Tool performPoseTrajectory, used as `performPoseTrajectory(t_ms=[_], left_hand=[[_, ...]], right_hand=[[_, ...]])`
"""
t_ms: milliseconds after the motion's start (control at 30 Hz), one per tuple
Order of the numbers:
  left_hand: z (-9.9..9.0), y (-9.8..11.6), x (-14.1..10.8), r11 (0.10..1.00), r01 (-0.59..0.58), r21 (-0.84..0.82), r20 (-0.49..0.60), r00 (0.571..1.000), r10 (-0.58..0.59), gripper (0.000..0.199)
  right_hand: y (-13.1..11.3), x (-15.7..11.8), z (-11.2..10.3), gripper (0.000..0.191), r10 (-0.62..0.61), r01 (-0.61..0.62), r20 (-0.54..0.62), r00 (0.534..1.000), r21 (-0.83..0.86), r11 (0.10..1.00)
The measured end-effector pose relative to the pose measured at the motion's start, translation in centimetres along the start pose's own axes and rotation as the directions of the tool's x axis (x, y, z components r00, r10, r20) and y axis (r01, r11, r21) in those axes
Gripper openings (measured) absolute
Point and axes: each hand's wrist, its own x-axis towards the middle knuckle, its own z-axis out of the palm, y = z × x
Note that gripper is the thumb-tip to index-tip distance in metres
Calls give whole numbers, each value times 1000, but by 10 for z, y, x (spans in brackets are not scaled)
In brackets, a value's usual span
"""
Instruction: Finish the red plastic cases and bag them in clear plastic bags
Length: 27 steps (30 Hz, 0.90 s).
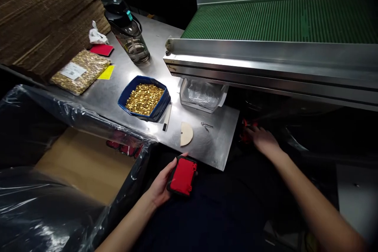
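Observation:
My left hand [162, 183] is wrapped round a small red and black plastic case [182, 176], held low in front of the table edge. The case's red face is turned up, and hinge-like knobs show along its right side. Off to the right, my right hand [264, 139] reaches into the dark space below the conveyor. Its fingers touch or hover over red pieces [245, 130] there; blur and shadow hide their grip. On the metal table [218, 147], nearest the case, lie a half-round pale disc [186, 134] and a small metal piece [206, 125].
A blue tray [161, 112] of gold-coloured bits, a marker-like stick [167, 117], a clear bin [203, 98] and a bottle [130, 35] stand on the table. A green conveyor [265, 19] overhangs the right. A plastic-lined carton [85, 161] holds red cases at left.

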Motion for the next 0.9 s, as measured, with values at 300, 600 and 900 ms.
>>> performPoseTrajectory(t_ms=[300,600,900], left_hand=[[-2,-3,0,1000,-14,25,104,995,12,73],[-3,-5,-6,998,-48,50,30,998,46,68],[-4,-6,-4,995,-61,78,39,998,59,56]], right_hand=[[37,37,45,53,-296,275,-74,952,-217,937],[17,-15,-20,39,-586,579,20,810,-183,794],[-113,-88,-75,32,-565,586,278,777,8,810]])
